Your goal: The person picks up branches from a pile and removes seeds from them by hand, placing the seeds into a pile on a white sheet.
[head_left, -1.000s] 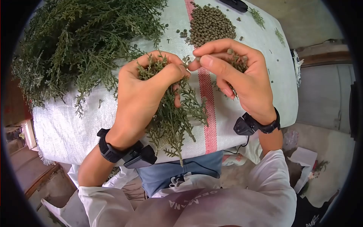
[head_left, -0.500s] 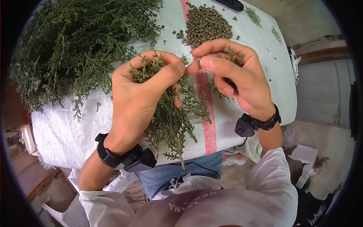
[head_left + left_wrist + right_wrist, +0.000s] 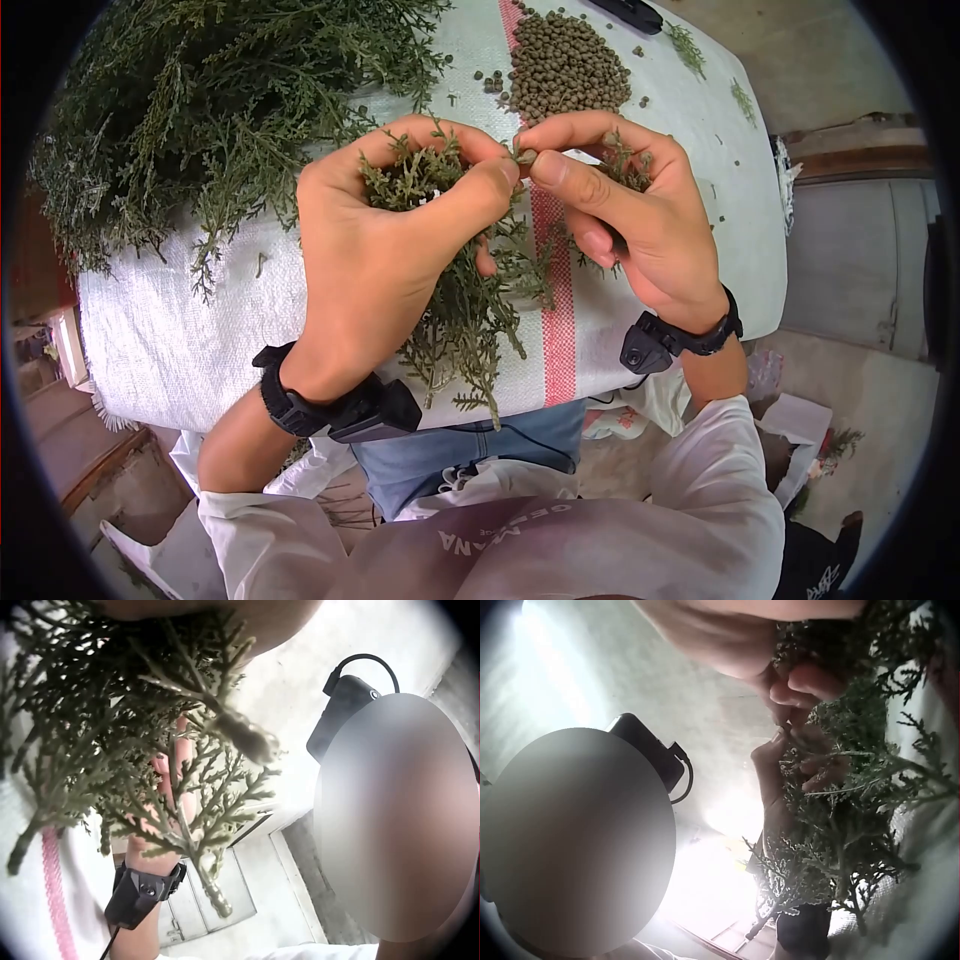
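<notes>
My left hand (image 3: pixel 370 240) grips a bunch of scaly evergreen sprigs (image 3: pixel 465 330), whose cut stems hang toward my lap. In the left wrist view, the sprigs (image 3: pixel 187 825) fill much of the picture in front of the other hand. Thumb and forefinger of my right hand (image 3: pixel 655 225) pinch a small round green cone (image 3: pixel 524 156), right at the left fingertips. A bit of greenery (image 3: pixel 627 168) shows inside the curl of the right fingers. In the right wrist view both hands' fingertips meet beside the foliage (image 3: pixel 832 825).
A white woven sack surface (image 3: pixel 190 350) with a red stripe (image 3: pixel 558 350) lies under the hands. Beyond them is a pile of small brown-green cones (image 3: pixel 570 70). A large heap of evergreen branches (image 3: pixel 210 120) covers the far left. A black object (image 3: pixel 630 14) lies at the far edge.
The left hand has moved right with the sprigs, bringing its fingertips against the right hand's pinch, where a small gap showed before. The right hand has barely moved.
</notes>
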The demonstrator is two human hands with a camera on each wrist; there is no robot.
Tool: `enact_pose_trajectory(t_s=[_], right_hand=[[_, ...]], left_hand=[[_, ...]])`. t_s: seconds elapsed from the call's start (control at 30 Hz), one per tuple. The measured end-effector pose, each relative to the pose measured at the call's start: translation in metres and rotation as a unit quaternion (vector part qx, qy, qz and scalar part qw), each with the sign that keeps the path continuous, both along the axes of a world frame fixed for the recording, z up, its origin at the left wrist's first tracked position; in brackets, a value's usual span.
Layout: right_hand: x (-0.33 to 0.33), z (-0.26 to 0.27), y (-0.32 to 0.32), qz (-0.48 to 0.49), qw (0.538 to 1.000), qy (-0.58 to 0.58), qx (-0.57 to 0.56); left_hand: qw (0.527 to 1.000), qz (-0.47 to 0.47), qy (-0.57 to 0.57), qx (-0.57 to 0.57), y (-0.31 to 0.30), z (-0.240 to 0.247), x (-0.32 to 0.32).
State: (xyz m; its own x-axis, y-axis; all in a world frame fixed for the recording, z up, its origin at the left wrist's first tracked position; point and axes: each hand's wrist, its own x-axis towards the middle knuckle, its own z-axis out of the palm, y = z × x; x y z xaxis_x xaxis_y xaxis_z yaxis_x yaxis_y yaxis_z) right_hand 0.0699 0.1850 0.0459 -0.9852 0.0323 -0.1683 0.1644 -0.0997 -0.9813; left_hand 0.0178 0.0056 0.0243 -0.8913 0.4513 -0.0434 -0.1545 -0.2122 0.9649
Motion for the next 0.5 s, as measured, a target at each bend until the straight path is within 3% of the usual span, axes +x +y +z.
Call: enact_pose_trajectory(t_s=[0.5], right_hand=[[0.0008,-0.0015,0.0008,-0.008,0.999,-0.017,-0.048]], left_hand=[[1.0,0.004,0.002,0.009,-0.0009,-0.0026,0.0001]])
